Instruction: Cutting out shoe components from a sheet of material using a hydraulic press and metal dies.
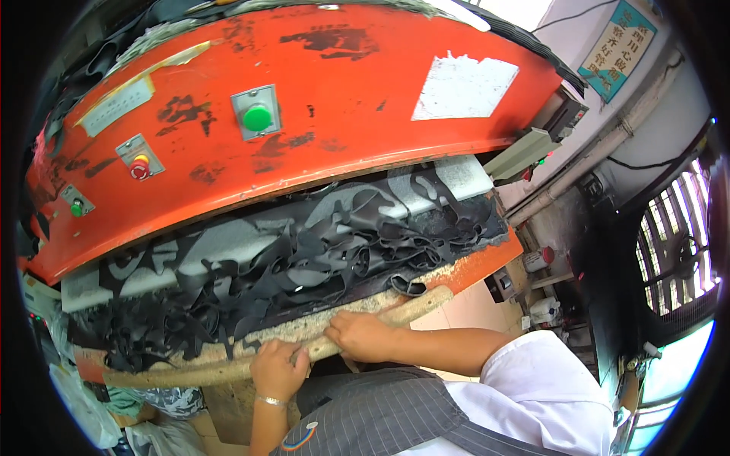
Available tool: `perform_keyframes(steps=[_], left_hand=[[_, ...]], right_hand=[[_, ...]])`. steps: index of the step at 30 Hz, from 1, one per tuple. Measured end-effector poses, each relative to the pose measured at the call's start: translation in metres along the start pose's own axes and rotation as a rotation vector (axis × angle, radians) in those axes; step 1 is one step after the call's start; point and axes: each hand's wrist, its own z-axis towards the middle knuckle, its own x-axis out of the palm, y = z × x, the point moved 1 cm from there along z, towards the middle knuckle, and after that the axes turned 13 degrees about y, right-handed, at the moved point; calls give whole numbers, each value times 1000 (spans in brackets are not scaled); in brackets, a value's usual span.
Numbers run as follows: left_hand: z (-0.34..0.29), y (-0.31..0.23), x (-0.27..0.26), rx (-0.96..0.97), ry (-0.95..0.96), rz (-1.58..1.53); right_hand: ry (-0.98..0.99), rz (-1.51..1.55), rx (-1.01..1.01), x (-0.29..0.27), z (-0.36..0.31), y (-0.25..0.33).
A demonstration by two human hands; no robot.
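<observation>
A worn tan padded bar [422, 305] runs along the front edge of an orange machine's bed. My left hand [277, 370], with a silvery bracelet at the wrist, is closed over this bar with its fingers curled. A little to the right, my right hand [361, 336] also grips the bar, its forearm coming in from the right. Just beyond both hands, a tangled heap of black cut sheet scraps [304, 262] covers the bed. Behind the heap, black sheet with cut-out shapes lies over a pale slab [468, 178].
Above the bed hangs the orange machine front [350, 99], with a green button [257, 117], a red knob [139, 167] and a smaller green button [77, 207]. Plastic bags [87, 406] lie low on the left. A barred window [680, 239] and a pipe [578, 163] are on the right.
</observation>
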Motion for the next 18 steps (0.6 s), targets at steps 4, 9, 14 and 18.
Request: perform_keyframes(steps=[4,9,14,18], left_hand=[[26,-1,-31,-38,394,-54],[115,-20,-57,126,341,-197],[213,-6,-15,173,-42,6],[226,8,19,91,-49,171]], right_hand=[[300,37,-207,-59,24,-43],[-228,-376,-377,-150,133,-147],[-109,-646,-697,-157,240,-203],[79,-664,-959,-170,254,-212]])
